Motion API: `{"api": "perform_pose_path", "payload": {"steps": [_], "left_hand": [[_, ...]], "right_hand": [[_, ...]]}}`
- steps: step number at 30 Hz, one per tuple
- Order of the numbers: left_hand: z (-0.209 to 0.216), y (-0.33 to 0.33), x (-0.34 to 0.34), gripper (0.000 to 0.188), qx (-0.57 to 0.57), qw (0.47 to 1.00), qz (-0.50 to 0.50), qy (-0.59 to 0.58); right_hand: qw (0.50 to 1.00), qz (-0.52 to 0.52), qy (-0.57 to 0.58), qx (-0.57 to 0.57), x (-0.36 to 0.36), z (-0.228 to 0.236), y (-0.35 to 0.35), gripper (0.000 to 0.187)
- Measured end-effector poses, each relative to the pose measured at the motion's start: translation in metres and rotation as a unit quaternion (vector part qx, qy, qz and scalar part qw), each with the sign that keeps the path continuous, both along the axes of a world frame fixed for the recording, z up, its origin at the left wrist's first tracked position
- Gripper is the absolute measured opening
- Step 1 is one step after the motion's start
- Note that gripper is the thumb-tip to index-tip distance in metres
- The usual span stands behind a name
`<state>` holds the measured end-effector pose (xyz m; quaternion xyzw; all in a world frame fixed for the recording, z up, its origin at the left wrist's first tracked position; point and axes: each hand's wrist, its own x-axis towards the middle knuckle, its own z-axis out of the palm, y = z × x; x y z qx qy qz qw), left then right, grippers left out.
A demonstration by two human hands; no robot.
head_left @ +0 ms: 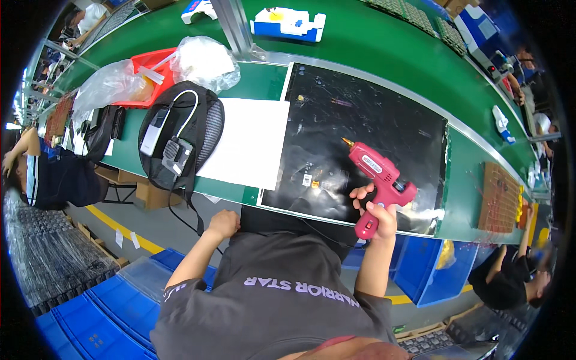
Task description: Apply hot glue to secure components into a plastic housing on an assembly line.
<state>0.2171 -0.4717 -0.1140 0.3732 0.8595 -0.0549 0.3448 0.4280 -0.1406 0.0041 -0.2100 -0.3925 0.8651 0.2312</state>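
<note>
Glue gun (pixel 380 179) gripped in right hand (pixel 377 211), nozzle over black mat (pixel 360 120), touching nothing; left hand (pixel 223 224) loosely curled, empty, at bench (pixel 252 78) edge. Gluing seemingly not begun.

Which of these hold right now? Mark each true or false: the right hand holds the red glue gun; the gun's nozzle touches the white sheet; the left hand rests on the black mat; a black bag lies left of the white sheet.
1. The right hand holds the red glue gun: true.
2. The nozzle touches the white sheet: false; it is over the black mat.
3. The left hand rests on the black mat: false; it is at the table's near edge, off the mat.
4. A black bag lies left of the white sheet: true.
</note>
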Motion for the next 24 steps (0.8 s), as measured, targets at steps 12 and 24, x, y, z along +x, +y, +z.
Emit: {"api": "perform_pose_path", "payload": {"steps": [12, 24], "left_hand": [[0.179, 0.073, -0.007, 0.007, 0.473, 0.814, -0.005, -0.337], [0.129, 0.228, -0.149, 0.043, 0.553, 0.83, 0.058, 0.042]], "right_hand": [[0.999, 0.027, 0.016, 0.005, -0.006, -0.006, -0.001, 0.035], [1.0, 0.017, -0.005, 0.013, -0.009, -0.001, -0.003, 0.035]]}}
